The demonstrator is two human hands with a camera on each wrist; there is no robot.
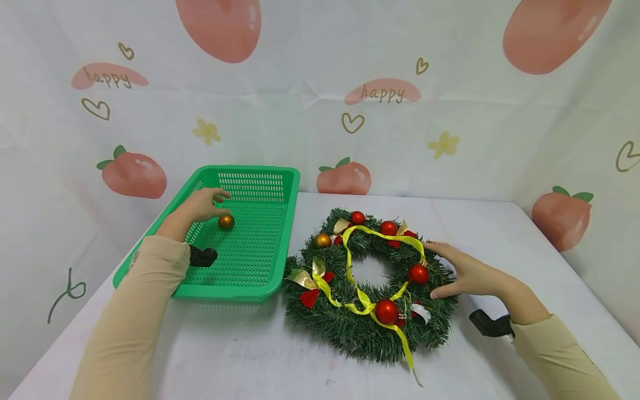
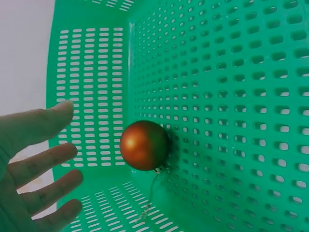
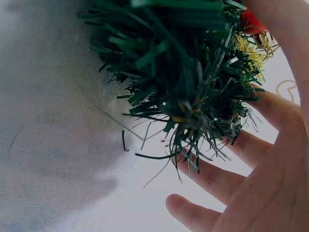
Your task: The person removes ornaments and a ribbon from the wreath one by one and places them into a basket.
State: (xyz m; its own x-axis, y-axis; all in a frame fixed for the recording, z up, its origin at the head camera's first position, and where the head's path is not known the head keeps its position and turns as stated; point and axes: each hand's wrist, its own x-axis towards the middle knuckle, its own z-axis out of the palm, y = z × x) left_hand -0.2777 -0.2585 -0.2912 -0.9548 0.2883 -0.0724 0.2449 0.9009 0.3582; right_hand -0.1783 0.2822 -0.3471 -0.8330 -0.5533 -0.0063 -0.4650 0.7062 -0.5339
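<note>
Inside the green basket (image 1: 277,239), an orange-gold ball (image 1: 226,222) with a thin string lies on the perforated floor. My left hand (image 1: 202,204) is over the basket beside the ball, fingers apart; the left wrist view shows a gap between the hand (image 2: 34,164) and the ball (image 2: 145,145). A green tinsel wreath (image 1: 330,328) lies flat, bearing red balls, a gold ball (image 1: 322,240), bows and a yellow ribbon (image 1: 348,261). At its right edge is my right hand (image 1: 467,273), fingers spread round the outer side; in the right wrist view its fingertips meet the tinsel (image 3: 169,63).
The white table (image 1: 240,355) carries the basket at the left and the wreath right of centre. Behind it hangs a pale cloth (image 1: 280,122) printed with fruit, hearts and flowers. One ribbon end trails off the wreath's front edge.
</note>
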